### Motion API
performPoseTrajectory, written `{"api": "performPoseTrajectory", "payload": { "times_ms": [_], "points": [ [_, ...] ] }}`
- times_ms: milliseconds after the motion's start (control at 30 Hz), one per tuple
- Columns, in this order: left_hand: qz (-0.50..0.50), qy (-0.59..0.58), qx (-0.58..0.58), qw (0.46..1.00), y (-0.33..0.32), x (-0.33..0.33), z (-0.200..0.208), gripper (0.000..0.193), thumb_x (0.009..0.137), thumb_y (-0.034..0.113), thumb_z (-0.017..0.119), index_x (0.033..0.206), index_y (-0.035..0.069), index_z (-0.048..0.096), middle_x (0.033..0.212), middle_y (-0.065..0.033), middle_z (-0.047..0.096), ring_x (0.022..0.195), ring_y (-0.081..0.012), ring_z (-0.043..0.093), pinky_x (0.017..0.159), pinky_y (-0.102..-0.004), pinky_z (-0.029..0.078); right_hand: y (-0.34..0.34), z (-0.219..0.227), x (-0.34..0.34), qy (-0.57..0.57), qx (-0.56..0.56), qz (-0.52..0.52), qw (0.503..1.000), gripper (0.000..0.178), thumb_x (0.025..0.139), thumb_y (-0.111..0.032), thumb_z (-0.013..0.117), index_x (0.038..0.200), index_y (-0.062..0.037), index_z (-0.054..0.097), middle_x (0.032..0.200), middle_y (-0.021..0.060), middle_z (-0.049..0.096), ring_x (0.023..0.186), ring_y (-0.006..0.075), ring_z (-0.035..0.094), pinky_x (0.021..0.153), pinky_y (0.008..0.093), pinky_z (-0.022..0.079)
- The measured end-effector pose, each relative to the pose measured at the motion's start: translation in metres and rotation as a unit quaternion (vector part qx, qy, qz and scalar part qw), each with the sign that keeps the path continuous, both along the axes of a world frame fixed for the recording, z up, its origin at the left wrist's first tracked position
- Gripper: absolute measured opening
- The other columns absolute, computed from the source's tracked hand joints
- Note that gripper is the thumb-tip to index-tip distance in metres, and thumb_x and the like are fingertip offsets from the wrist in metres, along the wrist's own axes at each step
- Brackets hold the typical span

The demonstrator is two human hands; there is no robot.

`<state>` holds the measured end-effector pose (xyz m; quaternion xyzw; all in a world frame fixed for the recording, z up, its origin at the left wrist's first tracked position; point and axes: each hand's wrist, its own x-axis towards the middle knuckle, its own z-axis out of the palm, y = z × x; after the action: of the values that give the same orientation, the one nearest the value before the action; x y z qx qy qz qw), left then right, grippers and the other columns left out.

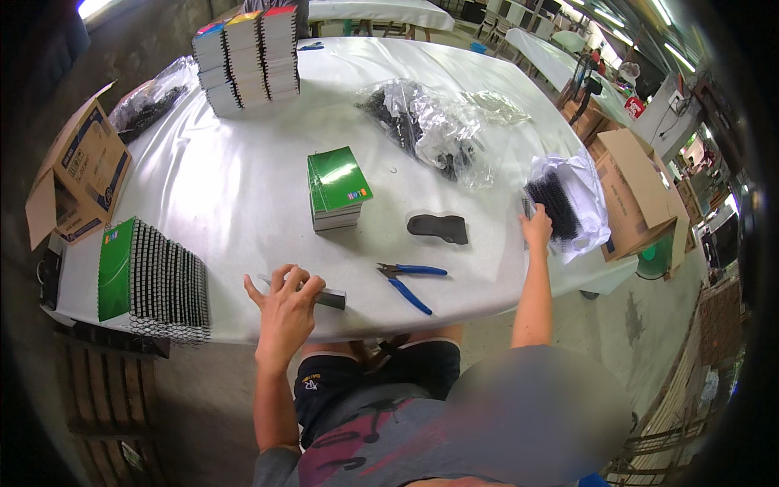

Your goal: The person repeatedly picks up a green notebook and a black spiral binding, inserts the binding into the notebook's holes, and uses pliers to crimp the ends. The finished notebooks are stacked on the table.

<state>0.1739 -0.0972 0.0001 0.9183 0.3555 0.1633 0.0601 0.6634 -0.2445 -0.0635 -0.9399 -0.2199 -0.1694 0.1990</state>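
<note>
Near the front edge of the white table (pixel 243 187), in the head view, the left hand (pixel 286 308) is resting with fingers curled over a small dark flat block (pixel 329 299), gripping its left end while the block is lying on the tabletop. Just to the right of it, blue-handled pliers (pixel 410 284) are lying flat, apart from the hand. The right hand (pixel 537 227) is reaching out to the far right edge, fingers closing on black wire binding combs (pixel 552 203) that are sitting in a white plastic bag (pixel 588 195); how tightly it is gripping cannot be told.

Between both hands, a short stack of green-covered notebooks (pixel 337 191) is sitting mid-table, and a black curved pad (pixel 438 228) is lying to its right. A row of bound green notebooks (pixel 154 280) is lining the left edge. Tall stacks of spiral notebooks (pixel 247 57) are standing at the far side, beside a clear bag of black combs (pixel 430 126). Open cardboard boxes are standing off both ends, one at the left (pixel 81 174) and one at the right (pixel 637 191).
</note>
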Motion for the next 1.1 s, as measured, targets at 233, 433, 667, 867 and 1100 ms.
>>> {"api": "performPoseTrajectory", "payload": {
  "times_ms": [233,433,667,867,1100],
  "points": [
    [0.006,-0.174,0.075,0.982,0.0,0.015,-0.03,0.043,0.059,0.042,0.08,0.073,0.011,0.053,0.098,-0.0035,0.051,0.108,-0.0275,0.044,0.084,-0.059,0.03,0.005,0.047,-0.012,0.021,-0.089,0.015,0.996,0.05,0.081,-0.005,0.056,0.129,-0.0182,0.049,0.096,0.0172,0.066,0.092,0.0355,0.062,0.081,0.0447,0.048],
    [0.073,-0.207,0.171,0.96,0.002,0.029,-0.052,0.047,0.056,0.048,0.077,0.076,0.014,0.052,0.099,-0.0035,0.05,0.094,-0.0243,0.044,0.082,-0.0551,0.029,-0.007,0.053,0.01,-0.115,-0.053,0.093,0.988,0.043,0.083,0.0,0.051,0.123,-0.0162,0.055,0.094,0.0185,0.065,0.09,0.0356,0.061,0.078,0.0439,0.047],
    [0.07,-0.225,0.147,0.961,0.005,0.028,-0.059,0.048,0.057,0.048,0.077,0.08,0.014,0.053,0.097,-0.0036,0.049,0.095,-0.0246,0.043,0.088,-0.0568,0.026,-0.001,0.052,0.017,-0.011,-0.076,0.134,0.988,0.046,0.083,0.002,0.046,0.125,-0.0147,0.052,0.107,0.0208,0.058,0.095,0.0391,0.057,0.08,0.0451,0.045],
    [0.059,-0.249,0.175,0.951,0.005,0.032,-0.057,0.035,0.057,0.041,0.075,0.068,0.017,0.052,0.084,0.0014,0.051,0.085,-0.0236,0.044,0.091,-0.0568,0.023,0.017,0.094,-0.067,-0.12,0.049,0.25,0.959,0.044,0.084,0.0,0.042,0.126,-0.0129,0.05,0.095,0.0179,0.055,0.092,0.0349,0.054,0.081,0.0394,0.043],
    [0.087,-0.246,0.181,0.948,0.002,0.027,-0.057,0.037,0.057,0.044,0.075,0.068,0.017,0.052,0.081,0.0014,0.049,0.083,-0.0222,0.044,0.089,-0.0532,0.024,0.05,0.066,-0.261,0.345,0.068,0.58,0.735,0.025,0.089,-0.014,0.057,0.111,-0.0039,0.064,0.087,0.0115,0.062,0.083,0.0187,0.057,0.076,0.0278,0.044]
  ]
}}
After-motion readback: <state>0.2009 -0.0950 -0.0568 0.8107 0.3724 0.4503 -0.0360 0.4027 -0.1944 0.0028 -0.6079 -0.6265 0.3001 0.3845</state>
